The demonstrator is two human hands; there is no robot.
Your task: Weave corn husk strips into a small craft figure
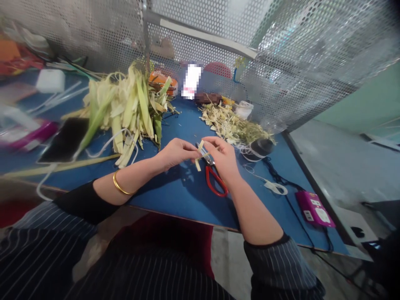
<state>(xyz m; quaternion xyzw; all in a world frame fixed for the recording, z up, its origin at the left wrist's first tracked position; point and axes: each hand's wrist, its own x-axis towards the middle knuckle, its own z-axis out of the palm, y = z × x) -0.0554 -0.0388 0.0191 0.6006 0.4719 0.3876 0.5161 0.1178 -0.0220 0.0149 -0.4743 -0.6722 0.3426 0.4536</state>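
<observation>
Both hands meet over the middle of the blue table (pixel 181 200). My left hand (pixel 176 154) pinches a small pale strip of husk (pixel 198 164) between thumb and fingers. From the right, my right hand (pixel 223 156) has its fingers closed on the same strip, which looks folded or crossed. Scissors with red handles (pixel 216 185) lie on the table beneath the hands, their blades partly hidden by the fingers and the strip. A large bundle of pale green husks (pixel 128 100) lies behind my left hand. Beyond my right hand is a heap of husk scraps (pixel 231 125).
A dark phone (pixel 65 139) with a white cable lies at left. At right are a dark spool (pixel 261 148), a white cord, black cables and a magenta power box (pixel 315 209). A perforated metal screen (pixel 200 46) stands behind a lit phone (pixel 191 81).
</observation>
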